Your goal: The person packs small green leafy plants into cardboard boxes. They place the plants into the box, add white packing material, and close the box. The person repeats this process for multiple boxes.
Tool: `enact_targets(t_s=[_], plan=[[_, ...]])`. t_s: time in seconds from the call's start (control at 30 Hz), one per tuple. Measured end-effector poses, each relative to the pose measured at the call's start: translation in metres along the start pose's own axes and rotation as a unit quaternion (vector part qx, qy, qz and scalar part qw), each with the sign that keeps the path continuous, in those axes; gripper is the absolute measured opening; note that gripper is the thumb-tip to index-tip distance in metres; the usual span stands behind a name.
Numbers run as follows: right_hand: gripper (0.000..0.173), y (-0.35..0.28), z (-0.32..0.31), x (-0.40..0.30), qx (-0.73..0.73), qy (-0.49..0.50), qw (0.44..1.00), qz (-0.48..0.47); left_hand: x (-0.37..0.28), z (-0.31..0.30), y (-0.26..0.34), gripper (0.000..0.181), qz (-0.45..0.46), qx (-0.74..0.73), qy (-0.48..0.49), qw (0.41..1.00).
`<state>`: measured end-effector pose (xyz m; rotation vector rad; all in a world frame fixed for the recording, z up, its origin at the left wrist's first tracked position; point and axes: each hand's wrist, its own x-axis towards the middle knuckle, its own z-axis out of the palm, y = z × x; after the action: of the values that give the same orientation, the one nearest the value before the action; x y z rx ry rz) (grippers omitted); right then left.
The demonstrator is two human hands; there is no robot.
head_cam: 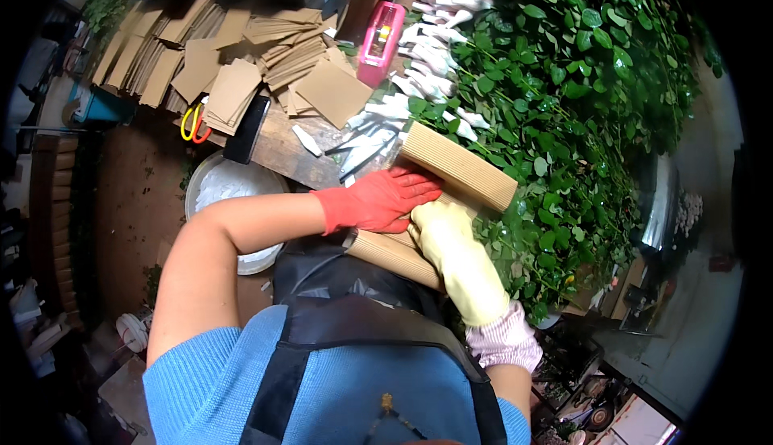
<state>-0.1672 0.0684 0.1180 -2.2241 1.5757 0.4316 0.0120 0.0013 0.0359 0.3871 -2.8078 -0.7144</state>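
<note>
A sheet of corrugated cardboard (462, 170) lies curled up at two opposite sides, in front of the person's body. Flat on its middle rests my left hand (386, 200) in a red rubber glove, fingers extended. My right hand (441, 221), in a pale yellow glove, presses beside it with its fingers bent; what lies under those fingers is hidden. Just beyond the sheet, metal scissors or shears (365, 152) lie on the wooden table (296, 155). Green leafy stems (543, 113) with white-wrapped heads (429, 61) spread at the right.
Stacks of cardboard pieces (326, 91) cover the table's back left. Near them are a black phone (247, 129), yellow and red scissor handles (192, 123) and a pink tape dispenser (381, 37). A round tub (232, 182) of white pieces stands below the table edge.
</note>
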Motion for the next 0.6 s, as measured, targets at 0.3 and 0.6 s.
enact_targets(t_s=[0.3,0.6], plan=[[0.039,-0.078,-0.124,0.121,0.091,0.191,0.96,-0.183,-0.006,0.016,-0.001,0.064,-0.075,-0.122,0.039,0.989],[0.104,-0.108,-0.055,0.288,-0.028,0.062,0.993,0.099,-0.013,0.03,0.001,0.065,-0.106,-0.218,0.069,0.968]])
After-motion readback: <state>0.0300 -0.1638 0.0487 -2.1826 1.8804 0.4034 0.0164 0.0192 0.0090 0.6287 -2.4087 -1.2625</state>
